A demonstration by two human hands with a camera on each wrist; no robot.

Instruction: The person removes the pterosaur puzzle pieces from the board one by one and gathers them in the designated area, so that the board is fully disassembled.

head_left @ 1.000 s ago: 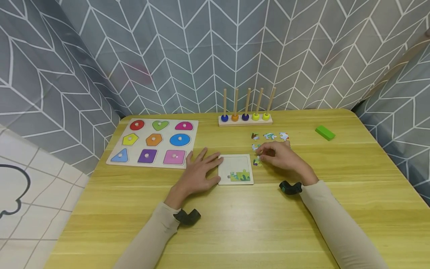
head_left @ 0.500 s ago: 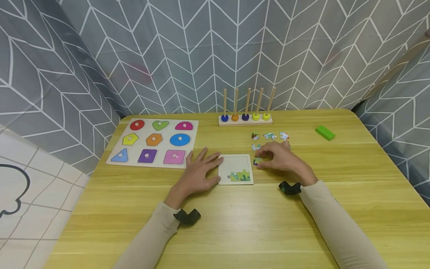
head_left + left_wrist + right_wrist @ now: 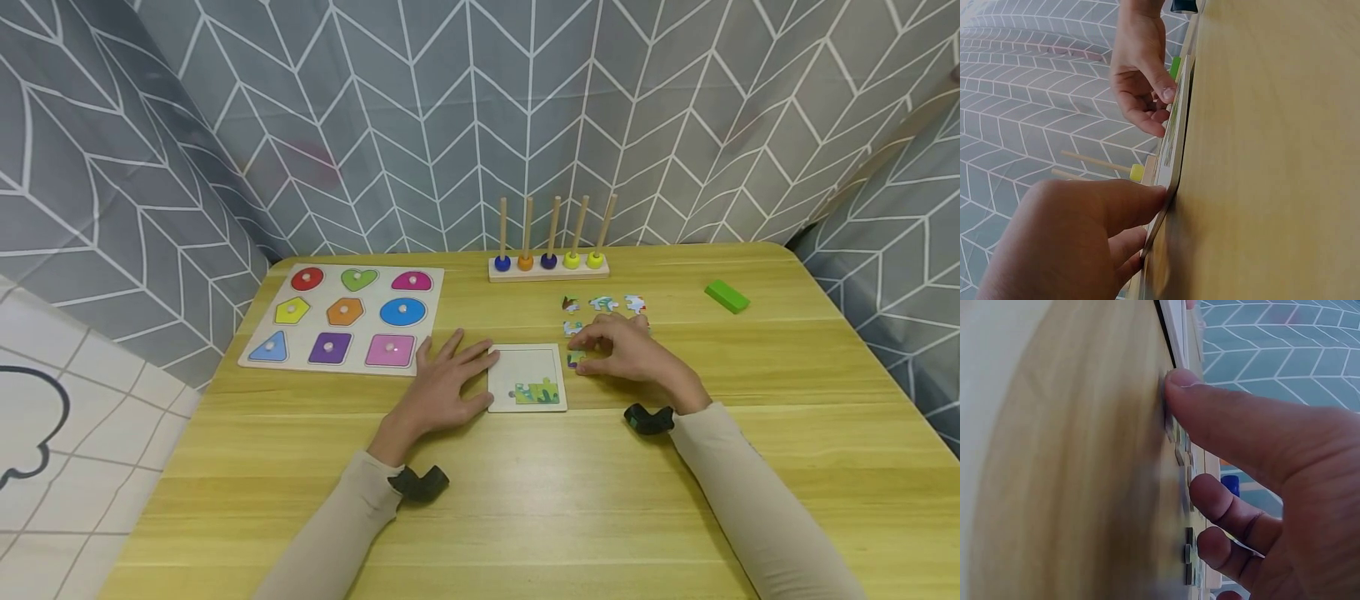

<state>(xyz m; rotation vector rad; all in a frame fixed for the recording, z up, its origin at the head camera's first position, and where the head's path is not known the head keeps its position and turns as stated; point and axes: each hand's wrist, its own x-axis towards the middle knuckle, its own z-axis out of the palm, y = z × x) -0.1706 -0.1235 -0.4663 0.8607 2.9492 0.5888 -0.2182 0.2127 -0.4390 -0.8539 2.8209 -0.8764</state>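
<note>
My left hand (image 3: 444,392) lies with fingers spread at the left side of a square puzzle tray (image 3: 517,363), thumb and fingertips touching its rim. Joined jigsaw pieces (image 3: 536,392) with a green pattern fill the tray's lower right. Right of the tray, my right hand (image 3: 633,350) pinches a small green and purple jigsaw piece (image 3: 575,359) at table level, its thumb on the near edge and a finger at the far edge. In the right wrist view the thumb (image 3: 1229,419) touches a piece's edge, hiding the index finger. More loose jigsaw pieces (image 3: 602,303) lie beyond that hand, partly covered.
A shape board (image 3: 315,292) with coloured knobbed shapes lies at the left, close to my left fingers. At the back stands a peg stand (image 3: 549,272) with a bead on each upright rod. A green block (image 3: 727,297) lies at the far right. A patterned curtain (image 3: 480,125) hangs behind the table.
My right thumb and finger have spread to either side of the jigsaw piece, which shows more purple at its edge than before. The left hand and the tray have stayed put.
</note>
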